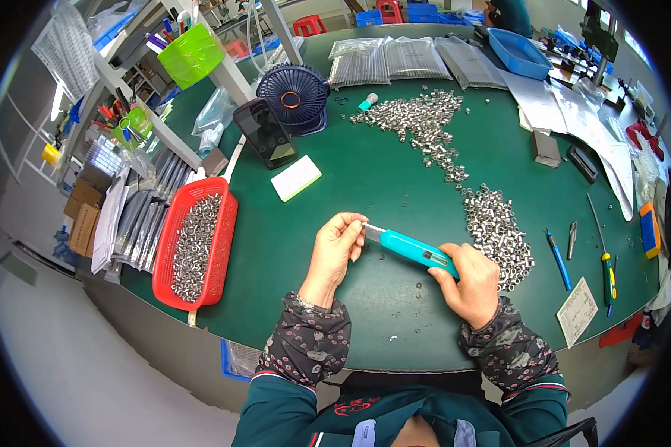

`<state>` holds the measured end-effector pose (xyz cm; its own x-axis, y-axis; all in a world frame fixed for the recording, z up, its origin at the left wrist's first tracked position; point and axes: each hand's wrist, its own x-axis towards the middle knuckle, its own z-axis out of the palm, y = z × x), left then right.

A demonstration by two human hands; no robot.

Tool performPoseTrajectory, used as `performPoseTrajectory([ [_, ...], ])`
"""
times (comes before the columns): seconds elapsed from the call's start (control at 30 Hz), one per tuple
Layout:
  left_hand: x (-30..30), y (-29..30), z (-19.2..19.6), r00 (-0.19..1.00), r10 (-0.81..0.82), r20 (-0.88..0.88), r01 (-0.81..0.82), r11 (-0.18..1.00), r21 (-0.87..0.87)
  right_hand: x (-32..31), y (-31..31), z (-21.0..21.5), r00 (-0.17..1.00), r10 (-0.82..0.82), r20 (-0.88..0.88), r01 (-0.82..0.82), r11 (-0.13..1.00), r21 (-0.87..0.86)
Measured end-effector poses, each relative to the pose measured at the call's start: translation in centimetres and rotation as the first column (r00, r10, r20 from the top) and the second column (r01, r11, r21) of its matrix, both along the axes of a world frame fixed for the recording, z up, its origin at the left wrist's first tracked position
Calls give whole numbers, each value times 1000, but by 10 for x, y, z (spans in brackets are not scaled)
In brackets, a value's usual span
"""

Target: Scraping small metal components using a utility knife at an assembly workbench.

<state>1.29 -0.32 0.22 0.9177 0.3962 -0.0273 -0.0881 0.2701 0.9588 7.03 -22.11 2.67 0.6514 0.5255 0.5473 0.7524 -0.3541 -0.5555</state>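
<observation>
Over the middle of the green table (365,313), my right hand (473,284) is wrapped round the teal handle of a utility knife (417,250). Its short silver blade end points left and up. My left hand (335,253) is closed in a pinch at that end, fingertips touching it. Whatever small piece lies between these fingers is too small to make out. Just beyond my right hand lies a pile of small metal rings (499,235). A second, wider heap of rings (417,119) spreads farther back. To the left stands a red basket (232,216) with many small metal pieces inside.
A phone (267,134) leans before a dark blue fan (294,97), near a pale note pad (297,178). At right lie a blue pen (558,261), a yellow-handled screwdriver (608,276) and a paper slip (577,311). Bagged stacks (417,58) and a blue tray (519,54) line the back.
</observation>
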Motion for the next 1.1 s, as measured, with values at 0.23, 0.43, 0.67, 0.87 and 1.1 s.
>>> performPoseTrajectory([
  [0.23,0,2,-1,998,-15,58,28,971,-236,6,-3,0,995,-20,-99,26,998,60],
  [0.43,1,2,3,1000,11,14,-10,992,-129,8,-3,-3,952,38,-304,-33,999,21],
  [0.67,1,3,-2,999,25,35,-24,999,-30,8,-4,-2,876,84,-475,-89,996,13],
  [0.87,2,0,1,999,19,48,-20,1000,4,10,-7,-5,862,124,-492,-125,992,31],
  [1.1,1,-4,5,999,23,30,-29,977,211,16,-8,-9,794,142,-591,-163,986,18],
])
